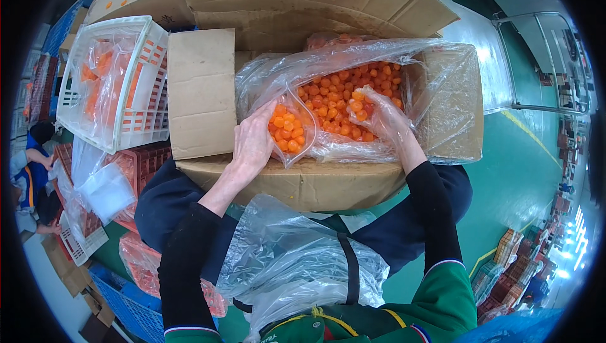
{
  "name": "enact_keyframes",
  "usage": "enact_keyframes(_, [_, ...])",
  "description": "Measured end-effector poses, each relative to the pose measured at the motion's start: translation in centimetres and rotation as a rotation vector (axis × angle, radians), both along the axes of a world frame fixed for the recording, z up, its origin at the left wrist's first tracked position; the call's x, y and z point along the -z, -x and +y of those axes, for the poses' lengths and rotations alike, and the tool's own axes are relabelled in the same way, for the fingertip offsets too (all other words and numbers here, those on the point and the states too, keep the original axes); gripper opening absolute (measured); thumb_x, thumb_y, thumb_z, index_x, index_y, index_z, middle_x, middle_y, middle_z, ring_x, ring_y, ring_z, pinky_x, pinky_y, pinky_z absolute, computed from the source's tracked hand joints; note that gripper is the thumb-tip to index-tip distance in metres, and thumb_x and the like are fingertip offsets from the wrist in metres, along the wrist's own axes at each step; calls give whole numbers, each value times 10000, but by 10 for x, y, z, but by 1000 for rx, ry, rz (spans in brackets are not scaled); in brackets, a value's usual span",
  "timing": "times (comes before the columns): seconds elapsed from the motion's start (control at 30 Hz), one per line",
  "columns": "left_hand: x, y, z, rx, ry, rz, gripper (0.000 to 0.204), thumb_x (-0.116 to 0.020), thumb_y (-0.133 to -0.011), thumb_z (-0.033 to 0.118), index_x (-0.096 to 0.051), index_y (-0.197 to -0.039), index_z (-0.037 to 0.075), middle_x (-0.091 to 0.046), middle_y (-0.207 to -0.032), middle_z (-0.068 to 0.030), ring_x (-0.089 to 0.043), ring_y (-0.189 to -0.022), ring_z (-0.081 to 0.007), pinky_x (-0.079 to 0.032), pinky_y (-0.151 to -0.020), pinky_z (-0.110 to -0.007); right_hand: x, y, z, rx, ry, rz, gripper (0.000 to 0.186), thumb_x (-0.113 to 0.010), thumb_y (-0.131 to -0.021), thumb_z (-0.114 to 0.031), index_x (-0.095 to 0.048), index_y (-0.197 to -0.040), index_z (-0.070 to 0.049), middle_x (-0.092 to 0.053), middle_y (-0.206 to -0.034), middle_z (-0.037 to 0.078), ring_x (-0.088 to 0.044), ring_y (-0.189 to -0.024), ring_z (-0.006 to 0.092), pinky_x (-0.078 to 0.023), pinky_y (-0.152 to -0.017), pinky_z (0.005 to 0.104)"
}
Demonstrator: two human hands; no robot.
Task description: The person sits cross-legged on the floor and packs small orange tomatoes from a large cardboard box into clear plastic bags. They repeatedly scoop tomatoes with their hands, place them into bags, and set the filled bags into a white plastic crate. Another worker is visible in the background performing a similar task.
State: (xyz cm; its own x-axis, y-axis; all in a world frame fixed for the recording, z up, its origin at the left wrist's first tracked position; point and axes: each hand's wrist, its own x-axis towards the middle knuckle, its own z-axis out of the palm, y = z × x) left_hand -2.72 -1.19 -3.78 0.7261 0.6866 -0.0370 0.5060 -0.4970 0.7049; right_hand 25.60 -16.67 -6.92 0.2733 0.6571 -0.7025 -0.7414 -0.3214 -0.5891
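Observation:
In front of me stands an open cardboard box [290, 185] lined with a clear plastic liner [278, 74]. Many small round orange balls [334, 93], glossy like candied fruit, fill the liner. My left hand [254, 138] grips the edge of a small clear plastic bag [307, 115], which is partly filled with the same orange balls [287, 129]. Over the right part of the pile, my right hand [382, 115] is closed around several orange balls [361, 104]. Its palm side is hidden.
A white plastic crate [148, 71] with bagged orange goods stands left of the box. Red crates [136, 169] and a blue crate [129, 305] are below it. A clear plastic sheet [297, 248] covers my lap. Another person [38, 172] works at the far left.

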Motion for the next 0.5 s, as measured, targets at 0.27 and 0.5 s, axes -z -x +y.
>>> enact_keyframes(0.27, [-3,-3,0,15,4,6,570,-472,-788,-108,-590,-1327,34,-618,-1264,-236,-609,-1136,-417,-504,-968,-457,4,-3,5,83,-121,163,252,-534,-1034,-300,-540,-1215,-125,-567,-1241,106,-602,-1130,309,-522,-954,547])
enact_keyframes(0.5, [3,0,1,3,-13,-16,567,-468,-783,-114,-588,-1322,17,-617,-1273,-230,-606,-1146,-411,-502,-974,-456,-13,17,21,47,-193,135,320,-527,-1038,-342,-524,-1263,-114,-576,-1237,97,-604,-1127,250,-503,-987,564])
